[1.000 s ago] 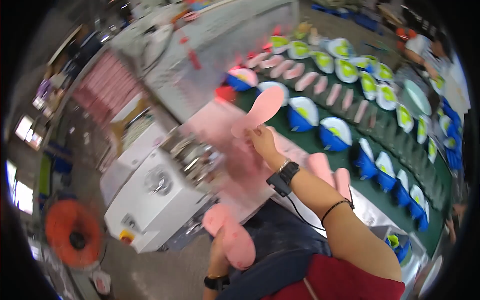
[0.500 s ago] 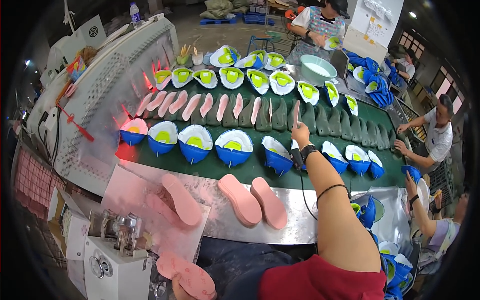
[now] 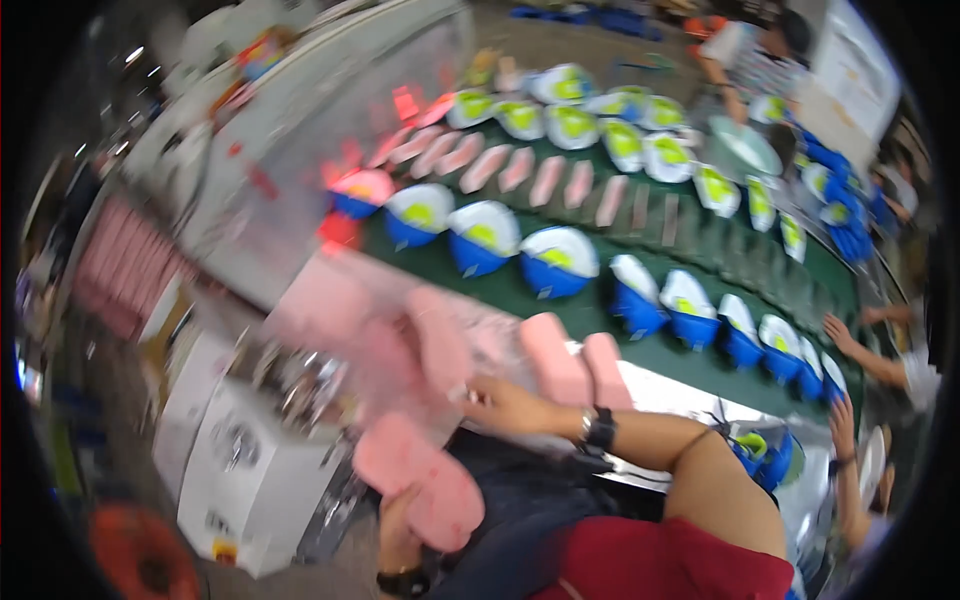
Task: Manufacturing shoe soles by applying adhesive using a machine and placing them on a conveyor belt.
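Note:
My left hand (image 3: 400,515), low in the view, grips pink insoles (image 3: 425,480) by their lower edge; I cannot count how many. My right hand (image 3: 515,405) is back at the near side of the line, its fingers smeared beside a pink insole stack (image 3: 440,340) on the work board. Whether the fingers touch or pinch it is unclear. Two more pink insole stacks (image 3: 555,360) lie on the metal ledge just beyond my right hand. Across the green belt (image 3: 480,305) runs a row of dark shoe lasts (image 3: 745,245), several carrying thin pink insoles (image 3: 545,180).
Blue and white shoe uppers (image 3: 560,265) line the belt's near and far sides. A white machine (image 3: 255,460) with metal parts stands at near left, and a large pale housing (image 3: 340,110) beyond it. Co-workers' hands (image 3: 845,335) reach in at right; another person works at far right.
My right hand has drawn back from a last on the belt to the insoles on the near board. An insole stands at that last. The view has swung left and is blurred.

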A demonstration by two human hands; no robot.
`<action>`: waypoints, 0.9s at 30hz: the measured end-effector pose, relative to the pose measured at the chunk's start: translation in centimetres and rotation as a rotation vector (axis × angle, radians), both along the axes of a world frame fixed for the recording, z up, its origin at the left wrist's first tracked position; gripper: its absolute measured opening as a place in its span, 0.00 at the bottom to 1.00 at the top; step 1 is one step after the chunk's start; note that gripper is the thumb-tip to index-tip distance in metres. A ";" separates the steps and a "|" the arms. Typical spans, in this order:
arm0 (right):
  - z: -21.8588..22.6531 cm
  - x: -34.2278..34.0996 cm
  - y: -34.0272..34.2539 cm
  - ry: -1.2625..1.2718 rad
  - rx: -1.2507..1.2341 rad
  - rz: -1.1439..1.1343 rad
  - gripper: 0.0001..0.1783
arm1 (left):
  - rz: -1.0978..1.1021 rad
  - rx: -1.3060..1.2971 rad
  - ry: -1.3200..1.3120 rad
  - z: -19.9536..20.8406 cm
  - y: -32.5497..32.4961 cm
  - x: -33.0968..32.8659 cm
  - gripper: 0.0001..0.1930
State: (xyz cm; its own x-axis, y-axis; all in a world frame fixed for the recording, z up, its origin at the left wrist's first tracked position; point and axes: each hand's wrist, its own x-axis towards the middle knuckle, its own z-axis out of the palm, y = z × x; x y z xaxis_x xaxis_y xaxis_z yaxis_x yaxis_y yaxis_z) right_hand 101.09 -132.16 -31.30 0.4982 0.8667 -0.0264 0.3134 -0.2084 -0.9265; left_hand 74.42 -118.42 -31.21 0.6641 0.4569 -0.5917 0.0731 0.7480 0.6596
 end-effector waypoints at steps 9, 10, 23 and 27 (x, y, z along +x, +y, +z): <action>-4.5 -5.2 10.6 0.424 0.184 -0.166 0.15 | 0.007 -0.108 0.023 1.3 0.3 -3.4 0.24; -5.0 -4.2 12.3 0.491 0.229 -0.166 0.15 | 0.021 -0.154 -0.006 1.4 0.3 -4.2 0.26; -1.0 0.6 17.9 -0.052 0.048 -0.148 0.16 | 0.097 -0.203 0.015 2.2 -0.3 -5.9 0.29; 0.1 2.7 17.5 -0.669 0.170 -0.184 0.16 | 0.089 -0.195 0.009 1.5 0.1 -5.7 0.28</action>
